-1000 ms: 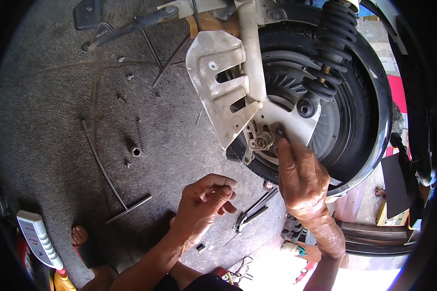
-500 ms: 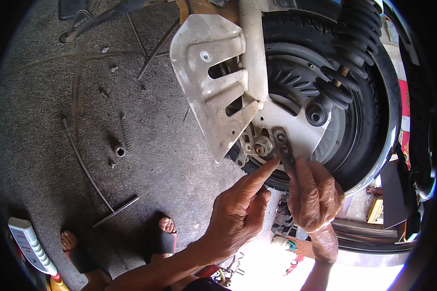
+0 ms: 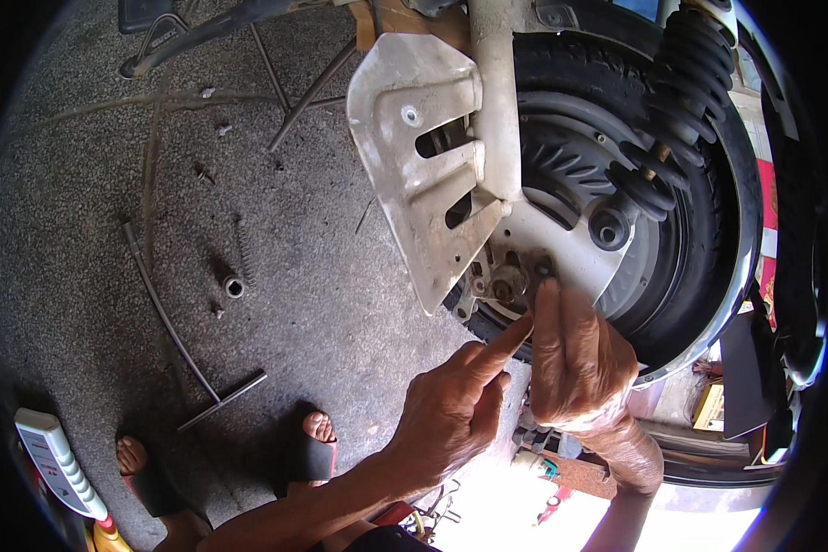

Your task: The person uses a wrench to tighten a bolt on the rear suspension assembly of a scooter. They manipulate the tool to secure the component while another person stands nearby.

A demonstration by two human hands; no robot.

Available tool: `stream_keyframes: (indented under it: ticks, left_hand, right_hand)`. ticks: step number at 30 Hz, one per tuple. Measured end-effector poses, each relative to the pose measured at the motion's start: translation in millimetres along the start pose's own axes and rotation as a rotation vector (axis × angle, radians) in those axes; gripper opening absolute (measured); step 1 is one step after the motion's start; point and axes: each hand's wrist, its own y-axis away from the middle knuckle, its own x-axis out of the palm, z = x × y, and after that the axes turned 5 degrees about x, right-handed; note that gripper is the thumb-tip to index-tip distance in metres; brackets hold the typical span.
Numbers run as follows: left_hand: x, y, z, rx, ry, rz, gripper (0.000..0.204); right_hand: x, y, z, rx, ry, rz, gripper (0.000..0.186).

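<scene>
My right hand (image 3: 581, 368) is at the rear wheel's axle area. Its fingers close on a small dark metal plate with holes (image 3: 544, 265), mostly hidden behind them. The plate lies against a pale metal bracket (image 3: 575, 244), beside the axle nut (image 3: 504, 284). Just to the left, my left hand (image 3: 451, 405) has its index finger stretched toward the plate's lower end, the other fingers curled with nothing seen in them. Whether that fingertip touches the plate is hard to tell. Behind the bracket is the black-tyred wheel (image 3: 699, 276).
A slotted pale metal guard (image 3: 400, 101) hangs left of the axle. At upper right is a coil-spring shock absorber (image 3: 685, 83). On the floor lie a T-handle wrench (image 3: 221, 400), a socket (image 3: 234, 287), a spring (image 3: 245, 244) and small bolts. A white power strip (image 3: 60, 460) sits lower left.
My right fingers have moved up over the dark plate, covering most of it at the bracket. The left index finger stays beside it. The whole view has shifted slightly.
</scene>
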Motion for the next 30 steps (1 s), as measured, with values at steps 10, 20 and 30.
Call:
stream_keyframes:
  ticks: [10,20,30]
  left_hand:
    - [-14,15,10,-0.141,0.020,-0.022,0.057]
    - [-30,17,16,-0.296,0.068,-0.016,0.048]
    - [-32,18,19,-0.322,0.067,-0.027,0.046]
  right_hand:
    - [-6,-11,11,0.038,0.056,0.169,0.034]
    - [1,-6,0,0.009,-0.028,0.026,0.034]
    - [12,-2,0,0.023,0.021,-0.095,0.028]
